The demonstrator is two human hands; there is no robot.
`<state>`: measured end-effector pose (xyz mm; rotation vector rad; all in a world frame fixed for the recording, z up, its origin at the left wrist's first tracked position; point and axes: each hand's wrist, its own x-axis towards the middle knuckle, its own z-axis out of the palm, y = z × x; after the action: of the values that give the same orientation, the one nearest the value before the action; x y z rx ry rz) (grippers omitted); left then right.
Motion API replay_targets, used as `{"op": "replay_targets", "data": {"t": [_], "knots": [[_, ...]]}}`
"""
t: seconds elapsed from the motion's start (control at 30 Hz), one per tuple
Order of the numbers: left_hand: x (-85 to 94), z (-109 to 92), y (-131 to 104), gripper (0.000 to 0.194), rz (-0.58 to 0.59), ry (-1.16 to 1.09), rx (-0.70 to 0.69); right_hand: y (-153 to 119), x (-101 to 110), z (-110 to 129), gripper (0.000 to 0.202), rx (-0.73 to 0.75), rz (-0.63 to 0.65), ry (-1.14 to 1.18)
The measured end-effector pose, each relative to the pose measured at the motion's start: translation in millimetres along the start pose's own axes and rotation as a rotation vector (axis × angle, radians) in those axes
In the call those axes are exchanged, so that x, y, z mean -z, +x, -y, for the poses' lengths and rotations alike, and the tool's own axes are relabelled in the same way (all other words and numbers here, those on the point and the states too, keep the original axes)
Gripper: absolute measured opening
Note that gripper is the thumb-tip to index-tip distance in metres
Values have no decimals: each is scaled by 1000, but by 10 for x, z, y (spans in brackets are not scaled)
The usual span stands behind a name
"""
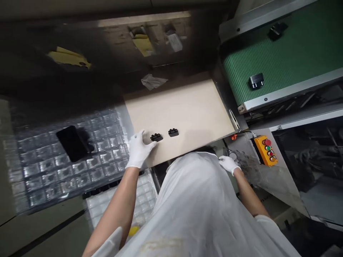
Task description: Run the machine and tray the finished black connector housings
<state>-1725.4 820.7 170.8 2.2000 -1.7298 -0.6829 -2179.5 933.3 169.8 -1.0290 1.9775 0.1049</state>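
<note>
My left hand (139,150), in a white glove, rests at the left edge of the tan board (184,107). Its thumb and fingers are spread, with the thumb tip beside a small black block with rounded knobs on top (156,137). A second black block (173,132) of the same kind sits just to the right. My right hand (229,164), gloved too, is low at my right side, by the edge of my white garment (198,185) and a round metal piece (233,156). Its fingers look drawn together; what they hold, if anything, is hidden.
A green conveyor belt (289,53) at upper right carries black parts, one a plug-like block (256,81). Below it is a yellow button box (266,150). At left, a phone-like black slab (73,143) lies on clear pocketed trays (56,175). Crumpled white paper (153,81) lies behind the board.
</note>
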Motion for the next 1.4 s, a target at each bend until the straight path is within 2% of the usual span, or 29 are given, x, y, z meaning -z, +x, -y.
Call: {"op": "replay_targets", "data": {"t": [0.07, 0.1, 0.17, 0.23, 0.3, 0.4, 0.43, 0.47, 0.53, 0.6, 0.67, 0.73, 0.8, 0.87, 0.9, 0.93, 1.0, 1.03, 1.1, 1.13, 1.2, 1.27, 1.33, 1.4], "knots": [[-23, -33, 67, 92, 82, 13, -19, 21, -98, 90, 19, -4, -14, 30], [-25, -54, 82, 92, 102, 17, -18, 25, -78, 132, 21, -11, -39, 51], [-5, -80, 96, 92, 105, 22, -9, 16, 98, 228, 29, -24, -139, 83], [41, -88, 116, 92, 79, 16, -2, -17, 442, 385, 41, -27, -299, 108], [99, -122, 167, 92, 42, 2, 1, -73, 909, 647, 48, 6, -523, 115], [186, -340, 303, 90, -20, -58, -10, -118, 1683, 1246, 52, 126, -896, 56], [208, -469, 356, 89, -37, -89, -23, -92, 1920, 1477, 56, 152, -956, 20], [224, -619, 407, 88, -48, -126, -43, -36, 2134, 1708, 63, 147, -976, -19], [232, -956, 489, 85, -50, -217, -100, 156, 2476, 2126, 76, 75, -934, -94], [212, -1280, 530, 82, -35, -306, -166, 389, 2701, 2434, 74, -31, -842, -152], [179, -1535, 532, 79, -15, -375, -220, 550, 2813, 2597, 57, -83, -763, -197], [149, -1719, 527, 76, 25, -442, -236, 545, 2799, 2604, 46, -3, -725, -220], [138, -1891, 551, 74, 97, -521, -225, 357, 2637, 2461, 40, 230, -700, -171], [156, -2141, 629, 67, 167, -580, -253, 59, 2323, 2191, 36, 529, -602, -9], [174, -2321, 690, 64, 190, -597, -301, -95, 2121, 2021, 36, 647, -503, 112], [193, -2548, 764, 60, 203, -606, -369, -235, 1904, 1838, 39, 701, -344, 241], [219, -3139, 945, 55, 210, -589, -536, -432, 1476, 1465, 49, 624, 61, 516], [214, -3497, 1048, 54, 207, -558, -616, -480, 1297, 1289, 51, 544, 167, 643], [151, -4291, 1272, 57, 187, -430, -741, -486, 1065, 980, 49, 450, 140, 711], [89, -4704, 1391, 60, 169, -345, -780, -457, 1023, 849, 48, 437, 88, 700], [-83, -5497, 1636, 65, 127, -183, -797, -370, 1078, 628, 51, 443, -4, 657], [-285, -6177, 1882, 64, 119, -75, -746, -286, 1261, 448, 58, 430, -59, 648], [-465, -6683, 2111, 57, 159, -25, -678, -233, 1493, 294, 64, 384, -107, 649], [-578, -6981, 2299, 47, 203, -19, -635, -222, 1726, 164, 68, 338, -131, 657]]}}
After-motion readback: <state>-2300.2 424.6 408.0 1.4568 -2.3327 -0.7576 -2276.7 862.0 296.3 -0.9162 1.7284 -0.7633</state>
